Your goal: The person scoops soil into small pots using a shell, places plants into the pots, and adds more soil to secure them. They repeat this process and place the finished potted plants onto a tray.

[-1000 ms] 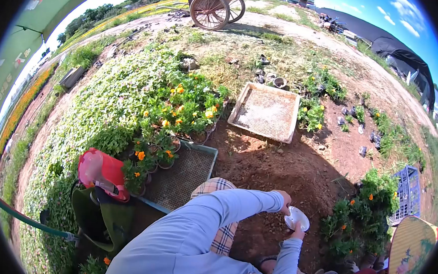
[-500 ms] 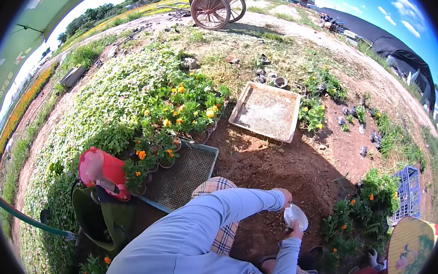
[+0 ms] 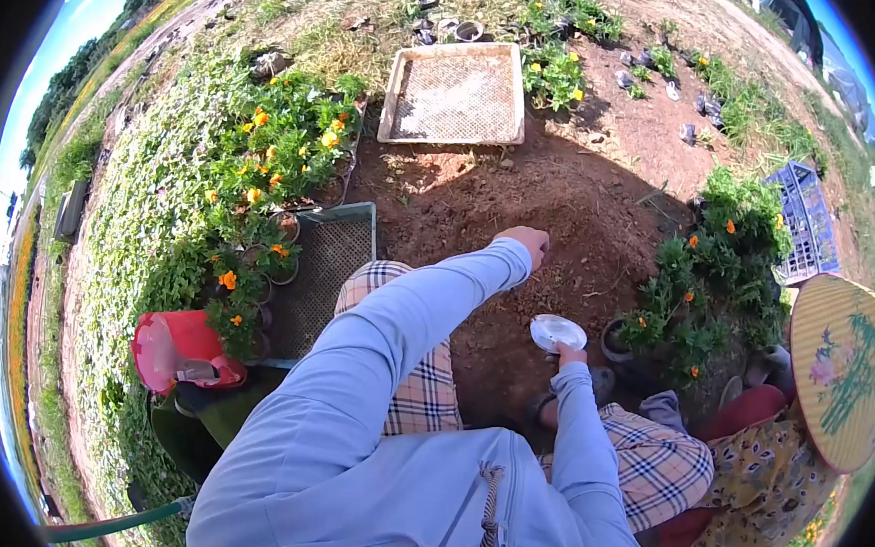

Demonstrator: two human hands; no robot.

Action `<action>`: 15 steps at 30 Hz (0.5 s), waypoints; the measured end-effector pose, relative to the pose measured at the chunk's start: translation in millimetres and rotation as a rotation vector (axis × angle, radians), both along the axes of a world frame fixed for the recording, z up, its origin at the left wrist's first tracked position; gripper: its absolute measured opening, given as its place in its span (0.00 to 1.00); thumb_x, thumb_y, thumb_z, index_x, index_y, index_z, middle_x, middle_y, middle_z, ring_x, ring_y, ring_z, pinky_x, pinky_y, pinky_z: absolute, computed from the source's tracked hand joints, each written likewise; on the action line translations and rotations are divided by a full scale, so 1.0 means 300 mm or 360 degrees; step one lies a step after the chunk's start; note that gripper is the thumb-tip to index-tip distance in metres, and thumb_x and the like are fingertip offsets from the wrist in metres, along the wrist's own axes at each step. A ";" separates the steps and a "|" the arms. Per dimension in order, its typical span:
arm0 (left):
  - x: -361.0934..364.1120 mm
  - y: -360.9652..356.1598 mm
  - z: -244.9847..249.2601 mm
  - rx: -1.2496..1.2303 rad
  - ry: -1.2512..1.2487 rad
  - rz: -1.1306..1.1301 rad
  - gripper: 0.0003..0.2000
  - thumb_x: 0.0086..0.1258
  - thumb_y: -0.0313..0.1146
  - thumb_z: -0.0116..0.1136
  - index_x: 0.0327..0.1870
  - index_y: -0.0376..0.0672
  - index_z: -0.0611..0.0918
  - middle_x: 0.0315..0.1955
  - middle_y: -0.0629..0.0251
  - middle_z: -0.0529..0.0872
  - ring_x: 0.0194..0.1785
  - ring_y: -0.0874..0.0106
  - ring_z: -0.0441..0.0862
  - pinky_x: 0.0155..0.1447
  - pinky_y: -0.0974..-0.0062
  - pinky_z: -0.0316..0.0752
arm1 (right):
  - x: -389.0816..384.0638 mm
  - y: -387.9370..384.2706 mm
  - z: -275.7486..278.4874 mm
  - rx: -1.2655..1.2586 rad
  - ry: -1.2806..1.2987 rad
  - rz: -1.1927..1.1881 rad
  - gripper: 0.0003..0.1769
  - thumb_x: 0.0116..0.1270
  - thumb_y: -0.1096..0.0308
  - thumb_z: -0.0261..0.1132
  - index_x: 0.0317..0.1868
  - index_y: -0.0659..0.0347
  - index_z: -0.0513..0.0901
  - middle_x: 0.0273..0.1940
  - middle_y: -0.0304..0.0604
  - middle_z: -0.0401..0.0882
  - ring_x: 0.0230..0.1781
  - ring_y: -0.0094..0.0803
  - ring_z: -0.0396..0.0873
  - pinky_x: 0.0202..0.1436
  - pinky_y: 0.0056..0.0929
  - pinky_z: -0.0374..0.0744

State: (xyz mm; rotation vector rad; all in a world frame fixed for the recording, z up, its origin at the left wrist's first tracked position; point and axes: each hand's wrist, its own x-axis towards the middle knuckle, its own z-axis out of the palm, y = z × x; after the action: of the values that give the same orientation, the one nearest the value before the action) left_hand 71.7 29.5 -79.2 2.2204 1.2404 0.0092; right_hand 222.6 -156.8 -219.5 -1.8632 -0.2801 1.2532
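Over the heap of loose brown soil [image 3: 561,216], my left hand [image 3: 526,244] is stretched forward with its fingers curled closed. Whatever it may hold is hidden beneath it. My right hand [image 3: 571,355] grips the edge of a small, shallow white bowl [image 3: 558,332], closer to my body and just above the ground. The bowl looks shiny inside; I cannot make out its contents. A dark pot [image 3: 616,341] with a marigold stands right of the bowl.
A pale mesh-bottomed tray [image 3: 451,139] lies ahead, and a green-rimmed one [image 3: 373,231] lies left by potted marigolds [image 3: 280,144]. At left is a red bucket [image 3: 167,347]. A co-worker in a straw hat [image 3: 837,373] crouches right; beyond is a blue crate [image 3: 806,221].
My left hand has moved from beside the bowl to farther out over the soil. My right hand still holds the bowl, now lower. The view has tilted down and turned right.
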 end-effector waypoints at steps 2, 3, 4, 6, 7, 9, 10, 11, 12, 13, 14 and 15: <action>0.002 0.010 -0.024 0.0038 0.0087 -0.0094 0.10 0.55 0.36 0.46 0.35 0.47 0.79 0.34 0.60 0.80 0.40 0.62 0.75 0.46 0.68 0.69 | 0.042 -0.059 -0.176 -0.0132 -0.0096 0.0079 0.20 0.50 0.70 0.59 0.40 0.77 0.70 0.27 0.51 0.77 0.17 0.35 0.77 0.16 0.27 0.74; -0.004 -0.006 -0.004 0.0048 0.0062 -0.0081 0.11 0.55 0.40 0.48 0.35 0.46 0.79 0.33 0.59 0.80 0.40 0.61 0.76 0.46 0.68 0.69 | 0.052 -0.080 -0.196 -0.0349 -0.0176 0.0198 0.19 0.50 0.70 0.59 0.41 0.75 0.70 0.26 0.50 0.77 0.17 0.34 0.77 0.15 0.27 0.73; -0.004 -0.013 0.005 0.0059 0.0108 -0.0118 0.14 0.56 0.43 0.48 0.35 0.45 0.79 0.33 0.58 0.79 0.40 0.60 0.75 0.46 0.67 0.69 | 0.055 -0.088 -0.201 -0.0465 -0.0262 0.0242 0.19 0.51 0.69 0.59 0.41 0.73 0.71 0.25 0.49 0.77 0.16 0.34 0.77 0.15 0.28 0.72; -0.001 -0.007 -0.009 0.0061 0.0117 -0.0170 0.16 0.56 0.46 0.48 0.35 0.43 0.78 0.33 0.55 0.79 0.39 0.59 0.75 0.46 0.67 0.69 | 0.072 -0.094 -0.212 -0.0537 -0.0340 0.0237 0.19 0.51 0.66 0.58 0.40 0.71 0.73 0.25 0.48 0.78 0.19 0.35 0.77 0.19 0.29 0.73; 0.001 -0.005 -0.016 0.0044 0.0090 -0.0149 0.16 0.56 0.46 0.48 0.35 0.43 0.78 0.32 0.55 0.79 0.39 0.59 0.75 0.46 0.68 0.69 | 0.083 -0.086 -0.211 -0.0515 -0.0415 0.0220 0.19 0.50 0.64 0.58 0.39 0.70 0.74 0.26 0.48 0.78 0.20 0.35 0.78 0.21 0.29 0.74; 0.004 -0.006 -0.011 0.0000 0.0059 -0.0182 0.16 0.56 0.45 0.49 0.35 0.43 0.78 0.32 0.57 0.79 0.39 0.60 0.76 0.46 0.68 0.69 | 0.098 -0.059 -0.110 -0.0487 -0.0884 0.0371 0.21 0.50 0.59 0.58 0.39 0.69 0.75 0.29 0.50 0.78 0.29 0.42 0.78 0.33 0.33 0.75; 0.010 -0.009 -0.011 -0.0021 0.0057 -0.0193 0.15 0.56 0.45 0.49 0.36 0.43 0.78 0.33 0.57 0.79 0.39 0.60 0.76 0.46 0.69 0.69 | 0.123 -0.049 -0.113 -0.0494 -0.1009 0.0322 0.22 0.50 0.59 0.58 0.40 0.69 0.74 0.32 0.51 0.78 0.33 0.45 0.76 0.38 0.34 0.73; 0.013 -0.010 -0.009 -0.0038 0.0056 -0.0199 0.15 0.56 0.45 0.49 0.36 0.44 0.78 0.33 0.57 0.80 0.39 0.61 0.76 0.46 0.69 0.69 | 0.144 -0.043 -0.114 -0.0495 -0.1134 0.0276 0.23 0.50 0.58 0.58 0.40 0.69 0.74 0.35 0.52 0.77 0.38 0.47 0.74 0.44 0.34 0.71; 0.016 -0.011 -0.012 -0.0053 0.0058 -0.0202 0.15 0.56 0.45 0.49 0.36 0.44 0.78 0.33 0.58 0.80 0.40 0.61 0.76 0.46 0.69 0.69 | 0.163 -0.046 -0.108 -0.0448 -0.1294 0.0210 0.22 0.51 0.58 0.58 0.40 0.69 0.74 0.36 0.53 0.76 0.39 0.47 0.73 0.45 0.34 0.70; 0.019 -0.010 -0.019 -0.0068 0.0032 -0.0226 0.15 0.56 0.45 0.49 0.37 0.44 0.78 0.34 0.58 0.79 0.40 0.61 0.76 0.47 0.69 0.69 | 0.182 -0.046 -0.095 -0.0394 -0.1451 0.0145 0.22 0.51 0.58 0.57 0.40 0.68 0.74 0.38 0.53 0.75 0.40 0.47 0.73 0.46 0.34 0.70; 0.019 -0.007 -0.027 -0.0080 0.0009 -0.0249 0.15 0.56 0.45 0.49 0.37 0.45 0.78 0.34 0.58 0.79 0.40 0.61 0.76 0.47 0.70 0.68 | 0.201 -0.044 -0.093 -0.0334 -0.1605 0.0078 0.22 0.51 0.58 0.57 0.40 0.68 0.74 0.40 0.53 0.74 0.41 0.46 0.72 0.48 0.34 0.69; 0.018 -0.004 -0.035 -0.0092 -0.0011 -0.0270 0.15 0.55 0.45 0.49 0.37 0.45 0.78 0.35 0.58 0.79 0.41 0.62 0.75 0.47 0.70 0.68 | 0.226 -0.044 -0.116 -0.0306 -0.1606 0.0088 0.21 0.52 0.58 0.57 0.40 0.68 0.74 0.40 0.54 0.73 0.42 0.46 0.72 0.48 0.33 0.68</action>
State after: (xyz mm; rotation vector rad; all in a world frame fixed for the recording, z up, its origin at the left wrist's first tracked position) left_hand 77.1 28.4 -89.6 2.2658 1.0318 -0.0843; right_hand 290.3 -170.0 -254.3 -2.5440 -0.7590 0.2695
